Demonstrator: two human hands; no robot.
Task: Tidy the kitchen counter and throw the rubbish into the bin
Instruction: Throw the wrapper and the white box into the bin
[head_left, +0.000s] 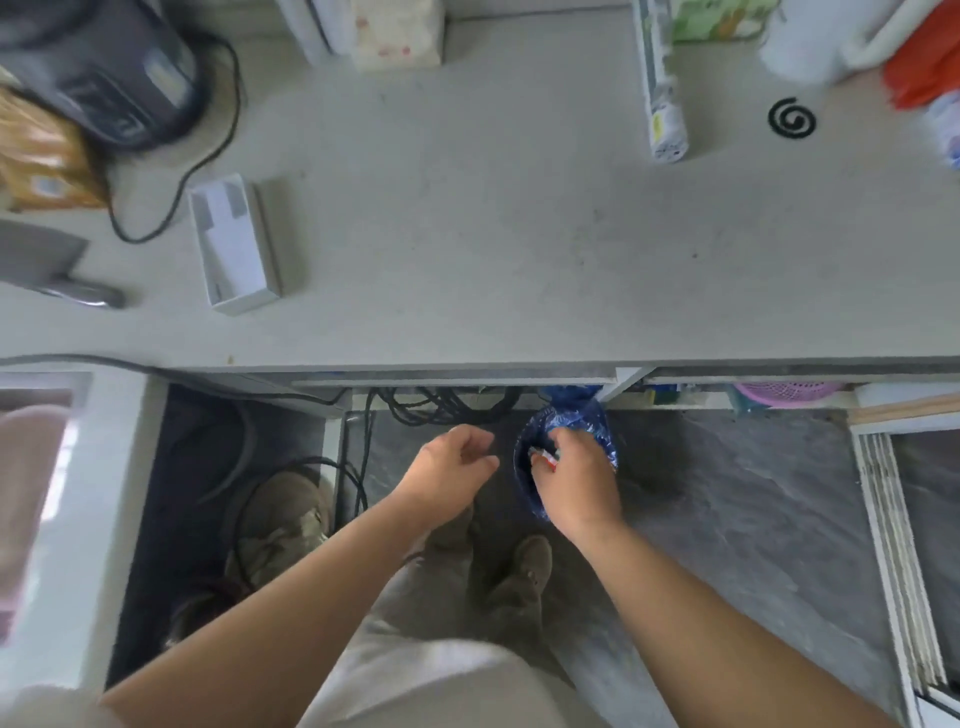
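A blue plastic bin bag (597, 415) hangs open below the front edge of the grey counter (467, 234). My right hand (574, 480) reaches into its mouth, fingers closed on a small red and white piece of rubbish (544, 458). Just left of the bag, my left hand (449, 467) hovers with loosely curled fingers and holds nothing. On the counter lie a white open box (231, 244), a black coil (791, 118) and a rolled pack (662, 98).
A dark appliance (104, 67) with a black cable (171, 208) stands at the back left, with a cleaver (47, 265) near the left edge. Tissue pack (397, 31) and bags sit along the back. Cables hang under the counter; my shoes (522, 577) stand on the grey floor.
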